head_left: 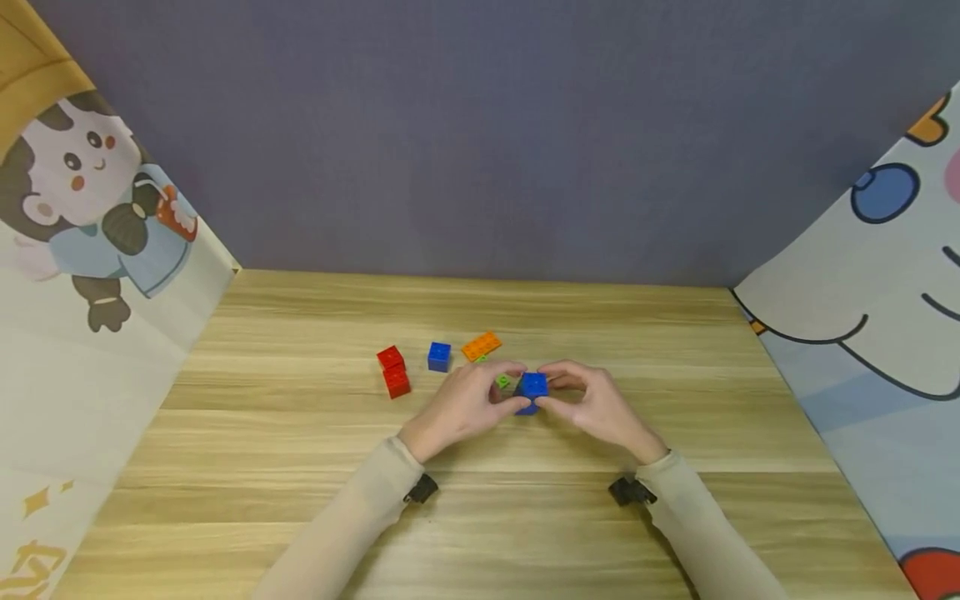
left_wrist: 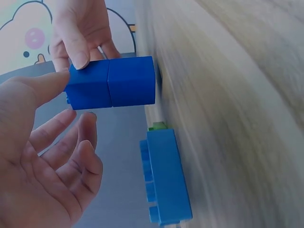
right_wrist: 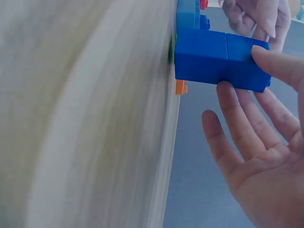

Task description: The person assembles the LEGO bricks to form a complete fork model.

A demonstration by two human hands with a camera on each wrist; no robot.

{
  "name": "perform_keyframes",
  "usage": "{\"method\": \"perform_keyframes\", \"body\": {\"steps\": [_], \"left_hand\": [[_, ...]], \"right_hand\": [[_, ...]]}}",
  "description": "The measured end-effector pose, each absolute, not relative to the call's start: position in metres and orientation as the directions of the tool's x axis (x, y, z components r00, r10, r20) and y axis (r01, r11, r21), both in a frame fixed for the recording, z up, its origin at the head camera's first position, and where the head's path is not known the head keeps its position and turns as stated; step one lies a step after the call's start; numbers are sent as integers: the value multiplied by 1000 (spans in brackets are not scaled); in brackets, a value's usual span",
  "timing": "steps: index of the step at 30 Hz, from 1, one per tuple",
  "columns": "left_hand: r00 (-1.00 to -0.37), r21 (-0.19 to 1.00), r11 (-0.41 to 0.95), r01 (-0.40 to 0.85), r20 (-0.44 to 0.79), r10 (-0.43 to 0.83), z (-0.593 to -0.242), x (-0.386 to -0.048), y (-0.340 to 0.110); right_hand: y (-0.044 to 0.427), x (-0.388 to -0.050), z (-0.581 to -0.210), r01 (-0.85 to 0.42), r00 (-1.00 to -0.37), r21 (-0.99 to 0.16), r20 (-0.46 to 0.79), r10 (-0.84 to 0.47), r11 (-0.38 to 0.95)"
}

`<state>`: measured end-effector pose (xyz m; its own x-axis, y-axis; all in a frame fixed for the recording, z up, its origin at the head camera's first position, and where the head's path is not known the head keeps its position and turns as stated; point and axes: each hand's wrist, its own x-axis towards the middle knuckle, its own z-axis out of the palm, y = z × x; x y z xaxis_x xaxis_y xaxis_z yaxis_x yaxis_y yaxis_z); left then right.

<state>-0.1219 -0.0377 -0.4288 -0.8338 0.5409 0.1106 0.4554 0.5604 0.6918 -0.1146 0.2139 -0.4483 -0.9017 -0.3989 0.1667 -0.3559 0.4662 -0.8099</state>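
Note:
Two blue toy building bricks [head_left: 534, 384] are stacked one on the other, the lower one [left_wrist: 132, 81] flush against the upper one [left_wrist: 89, 84]. From the left side, my left hand [head_left: 468, 398] holds the upper brick with thumb and fingertips. Opposite it, my right hand [head_left: 600, 404] pinches the same brick, its thumb on the near face and fingers on the far one. The other fingers of both hands are spread loosely. A light blue studded brick [left_wrist: 167, 176] lies by the left hand; in the head view that hand hides it.
Left of the hands sit two red bricks [head_left: 394, 382] touching each other and a single blue brick [head_left: 439, 357]. An orange studded brick [head_left: 482, 346] lies beyond the left hand, with small light green pieces [head_left: 503, 381] partly hidden nearby. A dark panel [head_left: 480, 150] closes the table's back.

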Motion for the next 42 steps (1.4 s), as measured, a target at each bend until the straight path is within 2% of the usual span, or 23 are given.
{"method": "perform_keyframes", "body": {"steps": [13, 19, 26, 42], "left_hand": [[-836, 670, 563, 484, 162, 525, -431, -115, -57], [-859, 689, 574, 442, 142, 491, -432, -112, -69], [-899, 660, 650, 378, 94, 428, -436, -114, -82], [-914, 644, 688, 334, 42, 405, -442, -120, -95]], "right_hand": [[232, -127, -450, -310, -930, -820, 156, -333, 482], [242, -130, -448, -269, -950, -804, 133, -282, 530], [246, -130, -448, -248, -956, -796, 110, -272, 551], [248, -131, -451, -238, -957, -799, 94, -276, 552]]}}
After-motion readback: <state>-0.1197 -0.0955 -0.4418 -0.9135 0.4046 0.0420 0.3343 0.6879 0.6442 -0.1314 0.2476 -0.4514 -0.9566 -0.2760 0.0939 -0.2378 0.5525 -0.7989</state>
